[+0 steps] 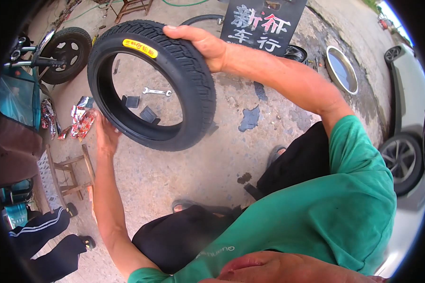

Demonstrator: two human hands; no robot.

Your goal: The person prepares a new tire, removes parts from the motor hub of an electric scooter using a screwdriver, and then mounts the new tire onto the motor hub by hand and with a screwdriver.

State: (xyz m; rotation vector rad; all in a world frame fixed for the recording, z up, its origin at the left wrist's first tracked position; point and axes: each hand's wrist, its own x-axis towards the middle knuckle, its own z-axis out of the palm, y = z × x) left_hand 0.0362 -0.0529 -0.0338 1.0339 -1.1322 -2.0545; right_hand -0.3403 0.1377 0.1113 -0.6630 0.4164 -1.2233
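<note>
In the head view, a black tyre (pixel 196 87) was found held up in the air over a concrete ground (pixel 174 174), tilted, with a yellow label (pixel 140 48) borne on its sidewall. The tyre was gripped at its upper right by the right hand (pixel 198 45): the thumb was laid across the tread, and the remaining fingers were largely concealed behind it. The lower left edge of the tyre was met by the left hand (pixel 107 134); its fingers were partly hidden, and whether they were clamped could not be determined.

Through the ring of the tyre, a double-ended spanner (pixel 157 92) and dark flat pieces (pixel 148 114) were observed on the ground. Crumpled foil wrapping (pixel 82 121) was noted just beyond the left hand. A mounted wheel (pixel 66 55) was seen at upper left, and a co-worker's legs (pixel 42 231) in dark trousers at lower left. A dark lettered board (pixel 259 23) was recorded at the top, a round basin (pixel 341 70) containing liquid to its right, and a pale car (pixel 411 104) at the right rim.
</note>
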